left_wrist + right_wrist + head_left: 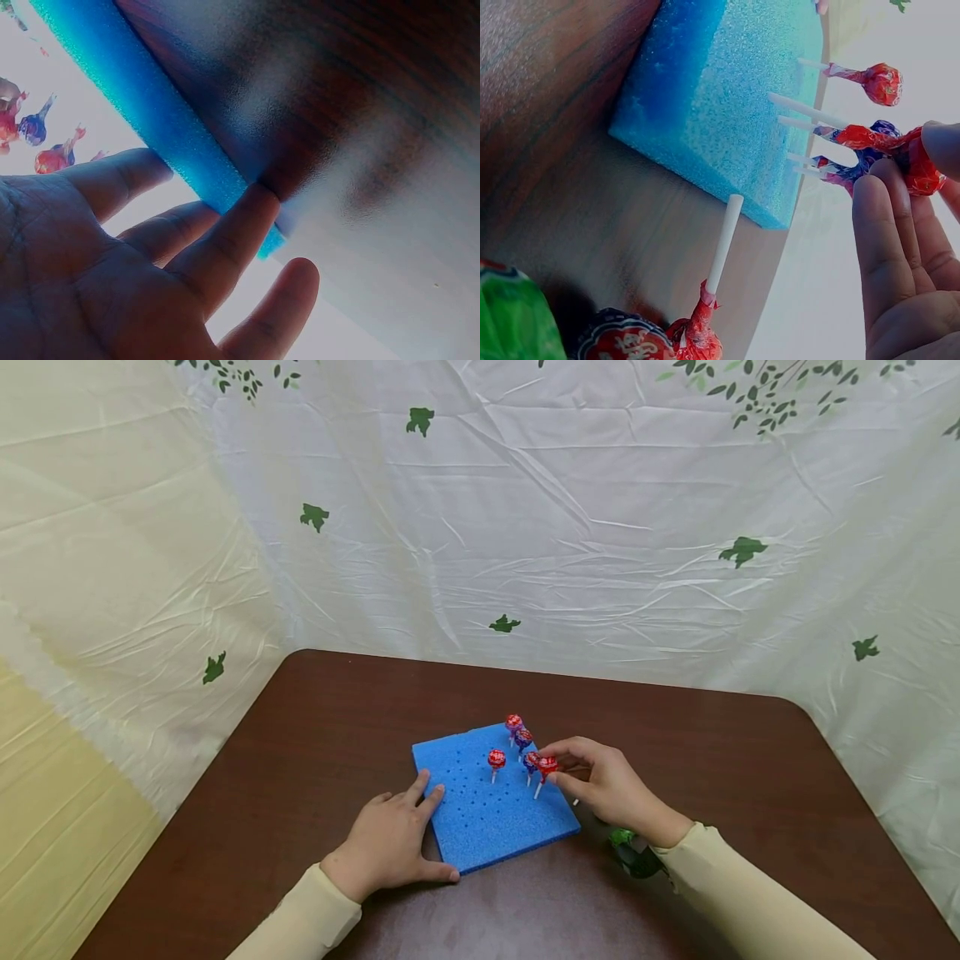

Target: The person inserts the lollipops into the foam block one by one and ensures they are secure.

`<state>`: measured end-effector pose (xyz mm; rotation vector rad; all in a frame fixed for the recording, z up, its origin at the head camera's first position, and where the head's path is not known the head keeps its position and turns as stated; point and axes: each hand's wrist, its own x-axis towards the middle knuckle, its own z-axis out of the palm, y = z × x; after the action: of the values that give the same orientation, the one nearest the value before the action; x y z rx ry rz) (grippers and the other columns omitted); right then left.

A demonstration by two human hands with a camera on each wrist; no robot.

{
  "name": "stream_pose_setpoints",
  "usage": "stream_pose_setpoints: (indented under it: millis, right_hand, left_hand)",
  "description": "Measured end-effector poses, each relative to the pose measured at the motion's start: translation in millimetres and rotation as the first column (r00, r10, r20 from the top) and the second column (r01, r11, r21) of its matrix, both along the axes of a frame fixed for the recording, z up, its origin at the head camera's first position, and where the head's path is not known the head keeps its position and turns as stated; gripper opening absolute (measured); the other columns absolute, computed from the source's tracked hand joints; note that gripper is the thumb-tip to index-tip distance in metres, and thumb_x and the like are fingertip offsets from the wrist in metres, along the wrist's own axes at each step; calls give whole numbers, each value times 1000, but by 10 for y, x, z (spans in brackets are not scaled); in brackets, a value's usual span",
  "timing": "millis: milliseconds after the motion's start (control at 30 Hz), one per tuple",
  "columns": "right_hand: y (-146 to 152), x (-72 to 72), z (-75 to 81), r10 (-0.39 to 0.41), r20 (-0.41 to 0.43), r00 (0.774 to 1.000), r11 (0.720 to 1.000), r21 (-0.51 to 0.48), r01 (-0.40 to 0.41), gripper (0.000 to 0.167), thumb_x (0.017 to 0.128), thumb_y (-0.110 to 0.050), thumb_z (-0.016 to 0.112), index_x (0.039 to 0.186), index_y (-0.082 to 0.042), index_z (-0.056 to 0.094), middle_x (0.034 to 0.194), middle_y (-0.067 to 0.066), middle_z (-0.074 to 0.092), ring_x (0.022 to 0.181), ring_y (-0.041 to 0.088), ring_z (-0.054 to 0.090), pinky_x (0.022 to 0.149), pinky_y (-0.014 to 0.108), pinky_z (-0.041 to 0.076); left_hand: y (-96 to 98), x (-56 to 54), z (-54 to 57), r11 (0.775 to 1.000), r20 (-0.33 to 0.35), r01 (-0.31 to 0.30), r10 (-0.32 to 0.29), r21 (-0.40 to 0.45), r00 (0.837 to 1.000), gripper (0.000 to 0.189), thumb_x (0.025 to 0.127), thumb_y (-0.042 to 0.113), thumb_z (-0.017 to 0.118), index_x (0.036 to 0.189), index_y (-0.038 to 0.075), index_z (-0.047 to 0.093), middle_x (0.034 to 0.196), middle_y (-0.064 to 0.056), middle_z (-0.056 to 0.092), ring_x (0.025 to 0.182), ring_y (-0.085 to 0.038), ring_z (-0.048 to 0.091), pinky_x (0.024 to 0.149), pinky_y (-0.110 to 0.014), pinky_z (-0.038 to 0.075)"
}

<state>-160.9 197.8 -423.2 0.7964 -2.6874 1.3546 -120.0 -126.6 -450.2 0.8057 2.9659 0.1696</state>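
A blue foam board (487,839) dotted with small holes lies on the table. My left hand (390,839) rests at its left edge, fingers spread, some on top and the thumb by the near corner. With thumb and fingertips, my right hand (611,785) pinches the wrapped head of a red lollipop (548,765). The white stick (802,109) of that lollipop points down, its tip right at the foam's surface. Several lollipops stand upright in the board: a red one (497,759) alone near the middle, and others, including a purple-wrapped one (523,739), along the right side.
Beside the board's right edge, partly under my right forearm, loose lollipops lie on the brown table (337,710): a green-wrapped one (514,315), a dark blue and red one (622,337) and a red one (697,337). A white leaf-print cloth (600,568) hangs behind.
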Motion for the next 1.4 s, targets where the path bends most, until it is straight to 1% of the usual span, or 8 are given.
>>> stream_pose_setpoints:
  millis: [167, 367, 500, 667, 1033, 1400]
  right_hand:
    - [-10, 8, -5, 7, -19, 1000, 1000, 23, -6, 37, 87, 0, 76, 121, -13, 69, 116, 0, 67, 96, 17, 68, 79, 34, 57]
    - [-14, 9, -28, -4, -48, 999, 999, 52, 6, 37, 86, 0, 76, 120, -14, 71, 114, -2, 65, 95, 13, 67, 78, 29, 57]
    - [-13, 2, -44, -2, -51, 999, 998, 57, 5, 37, 86, 0, 77, 120, -15, 71, 113, -2, 64, 93, 13, 67, 77, 27, 56]
    - [-17, 1, -53, 3, -47, 999, 998, 56, -1, 38, 85, 1, 77, 119, -14, 70, 112, -3, 64, 92, 13, 66, 77, 27, 56]
    - [-16, -4, -69, 13, -7, 1000, 999, 42, -12, 36, 85, -1, 78, 118, -12, 70, 112, 0, 65, 92, 16, 67, 77, 30, 57]
    - [2, -29, -69, 2, 21, 1000, 998, 58, -3, 35, 86, -4, 78, 118, -15, 72, 110, -2, 65, 93, 16, 67, 78, 29, 57]
  left_hand:
    - [-12, 10, 0, 1000, -4, 4, -4, 2, 1000, 113, 68, 84, 64, 150, 8, 47, 156, -21, 35, 124, -36, 56, 100, -53, 44]
    - [-17, 12, -3, 1000, -1, 6, -6, 4, 1000, 113, 68, 84, 64, 150, 8, 46, 156, -20, 35, 126, -34, 55, 100, -53, 44]
    - [-13, 5, -6, 1000, -1, 4, -4, 2, 1000, 113, 68, 85, 64, 150, 8, 46, 156, -20, 35, 127, -34, 54, 100, -53, 44]
    - [-7, 0, -6, 1000, -5, 6, -6, -1, 1000, 113, 68, 85, 63, 150, 8, 46, 156, -20, 35, 127, -33, 54, 99, -53, 44]
    - [3, -4, 2, 1000, 3, 1, -1, -8, 1000, 113, 68, 85, 63, 150, 9, 46, 156, -20, 34, 129, -31, 53, 100, -54, 43]
    - [17, -1, 39, 1000, 1, -2, 2, -2, 1000, 112, 69, 84, 64, 149, 8, 47, 156, -20, 35, 127, -31, 54, 100, -54, 44]
